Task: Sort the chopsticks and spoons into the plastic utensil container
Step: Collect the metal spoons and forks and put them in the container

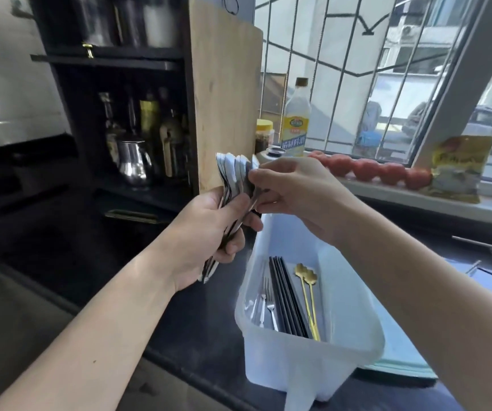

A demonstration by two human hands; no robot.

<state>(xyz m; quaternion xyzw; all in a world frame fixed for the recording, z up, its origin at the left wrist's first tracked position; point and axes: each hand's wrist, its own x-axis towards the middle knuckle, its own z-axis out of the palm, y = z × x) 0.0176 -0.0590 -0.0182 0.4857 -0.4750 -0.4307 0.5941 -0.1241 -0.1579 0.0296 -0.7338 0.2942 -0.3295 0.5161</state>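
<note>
Upright, shiny silver spoons [234, 176] fan from left hand [209, 229]; right fingers [264, 176] pinch one

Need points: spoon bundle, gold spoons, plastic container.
spoon bundle [234, 170], head view, on the silver bowls fanned above the left hand.
gold spoons [305, 272], head view, on the bowls inside the container.
plastic container [271, 348], head view, on its near translucent wall.

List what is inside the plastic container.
In the container: black chopsticks, two gold spoons and silver forks, all lying along its floor. Its near wall hides their lower ends.
</note>
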